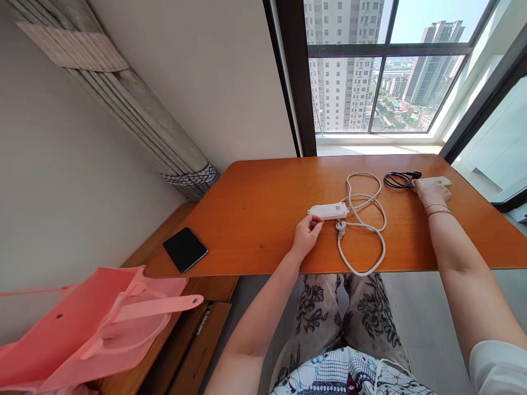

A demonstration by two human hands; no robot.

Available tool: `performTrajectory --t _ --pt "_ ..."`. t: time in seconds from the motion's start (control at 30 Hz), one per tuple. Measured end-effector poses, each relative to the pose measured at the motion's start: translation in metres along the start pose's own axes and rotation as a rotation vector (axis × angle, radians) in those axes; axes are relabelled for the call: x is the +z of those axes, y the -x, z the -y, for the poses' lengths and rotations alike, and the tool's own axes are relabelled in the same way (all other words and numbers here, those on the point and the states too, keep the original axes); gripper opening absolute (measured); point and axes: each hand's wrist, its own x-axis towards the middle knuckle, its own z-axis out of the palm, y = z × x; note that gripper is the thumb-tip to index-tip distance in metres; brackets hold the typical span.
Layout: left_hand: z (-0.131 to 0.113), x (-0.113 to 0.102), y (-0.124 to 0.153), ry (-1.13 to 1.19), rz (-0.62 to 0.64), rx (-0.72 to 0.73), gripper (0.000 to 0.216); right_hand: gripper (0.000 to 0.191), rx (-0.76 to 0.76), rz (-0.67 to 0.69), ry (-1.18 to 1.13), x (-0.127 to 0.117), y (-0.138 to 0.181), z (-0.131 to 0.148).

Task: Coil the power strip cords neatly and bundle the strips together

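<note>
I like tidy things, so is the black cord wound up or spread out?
Wound up: the black cord lies on the table in small, bunched loops beside the right hand.

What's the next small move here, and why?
Probably lift the right hand off the pale strip and gather the white cord: it sprawls in loose loops to the table's near edge, while the black cord lies coiled and the left hand is at the white power strip.
</note>
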Motion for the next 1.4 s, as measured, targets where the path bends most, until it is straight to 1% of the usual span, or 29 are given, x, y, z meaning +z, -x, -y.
performTrajectory --t 0.03,0.1,0.17,0.2,0.27,0.33,0.4,0.53,0.63,0.8,0.9,0.97,1.03,1.1,1.17,1.2,1.27,1.33,1.4 --pt "0.000 0.000 0.000 -0.002 0.001 0.001 0.008 0.068 -0.056 -0.010 0.074 0.000 0.006 0.005" --pt "0.000 0.001 0.000 -0.007 0.006 -0.001 0.008 0.062 -0.261 0.009 0.179 0.002 0.019 0.015" --pt "0.000 0.001 0.000 -0.009 0.007 -0.003 0.008 0.058 -0.479 0.085 0.205 0.009 0.031 0.026" --pt "0.000 0.000 0.001 -0.009 0.006 -0.004 0.008 0.058 -0.545 0.130 0.209 0.014 0.036 0.030" --pt "-0.001 0.000 0.001 -0.010 0.005 -0.004 0.007 0.058 -0.611 0.236 0.231 0.025 0.044 0.038" --pt "-0.002 0.000 0.002 -0.016 0.012 -0.004 0.007 0.057 -0.634 0.356 0.275 0.035 0.049 0.042" --pt "-0.003 -0.001 0.002 -0.029 0.023 0.002 0.007 0.056 -0.632 0.441 0.315 0.041 0.049 0.043" --pt "-0.004 0.000 0.002 -0.053 0.028 0.032 0.008 0.062 -0.603 0.490 0.332 0.043 0.049 0.042" --pt "-0.004 0.001 0.003 -0.053 0.025 0.049 0.008 0.062 -0.621 0.455 0.315 0.041 0.052 0.041" --pt "-0.005 0.001 0.003 -0.073 0.037 0.050 0.008 0.054 -0.652 0.303 0.216 0.034 0.063 0.040" --pt "-0.004 0.001 0.003 -0.097 0.039 0.082 0.006 0.048 -0.674 0.252 0.077 0.026 0.076 0.045" --pt "-0.001 0.001 0.003 -0.122 0.040 0.103 0.004 0.043 -0.693 0.256 -0.066 0.019 0.090 0.051" --pt "0.001 0.001 0.002 -0.154 0.040 0.126 0.007 0.036 -0.733 0.343 -0.203 0.010 0.112 0.057" --pt "0.003 0.001 0.002 -0.197 0.031 0.182 0.013 0.031 -0.793 0.513 -0.271 0.001 0.138 0.063" --pt "0.004 0.001 0.002 -0.259 0.010 0.263 0.018 0.037 -0.816 0.660 -0.250 -0.006 0.164 0.068" --pt "0.004 0.002 0.002 -0.295 -0.002 0.297 0.021 0.045 -0.845 0.720 -0.205 -0.009 0.176 0.069" --pt "0.003 0.004 0.002 -0.367 -0.019 0.334 0.028 0.062 -0.902 0.749 -0.094 -0.011 0.193 0.071" --pt "0.001 0.007 0.000 -0.426 -0.024 0.342 0.038 0.063 -0.939 0.720 -0.026 -0.012 0.202 0.071" --pt "-0.002 0.011 -0.005 -0.480 -0.009 0.362 0.050 0.059 -0.958 0.708 -0.032 -0.012 0.206 0.070"
